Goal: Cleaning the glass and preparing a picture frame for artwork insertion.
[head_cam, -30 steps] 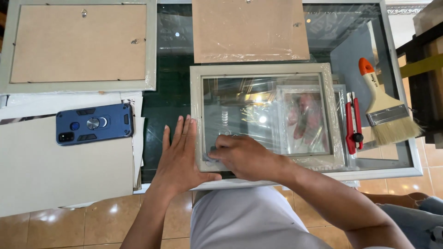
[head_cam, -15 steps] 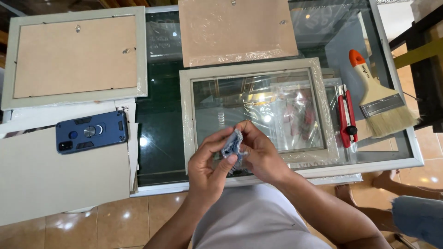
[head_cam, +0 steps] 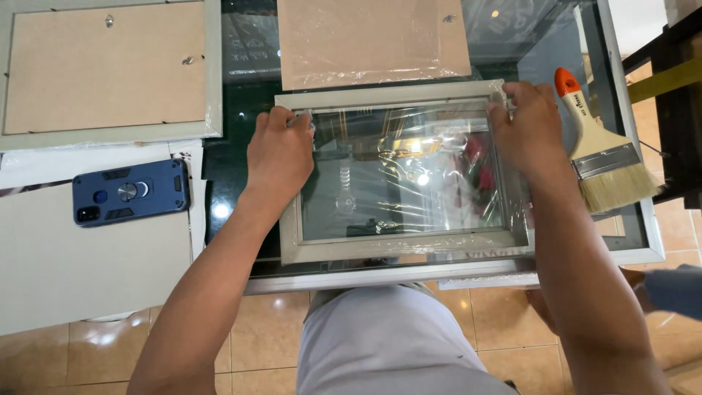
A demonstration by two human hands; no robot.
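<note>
Picture frame [head_cam: 401,249]: laid flat at the near edge of the glass desk [head_cam: 629,241], its clear film facing up, where both hands reach it.
Left hand [head_cam: 280,157]: pressed on the frame's far-left corner, film pinched in the grip.
Right hand [head_cam: 528,132]: clenched on the far-right corner, so the film is stretched taut.
Paintbrush [head_cam: 599,150]: parked right.
Phone [head_cam: 130,192]: set aside left.
Backing board [head_cam: 373,40]: kept beyond.

Framing workshop (home-like tile floor): frames [head_cam: 110,73], backing board [head_cam: 373,40], brush [head_cam: 603,150] on glass table [head_cam: 241,44].

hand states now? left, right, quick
Left hand: fingers curled on the picture frame at its upper left corner.
Right hand: gripping the frame's upper right corner.
</note>
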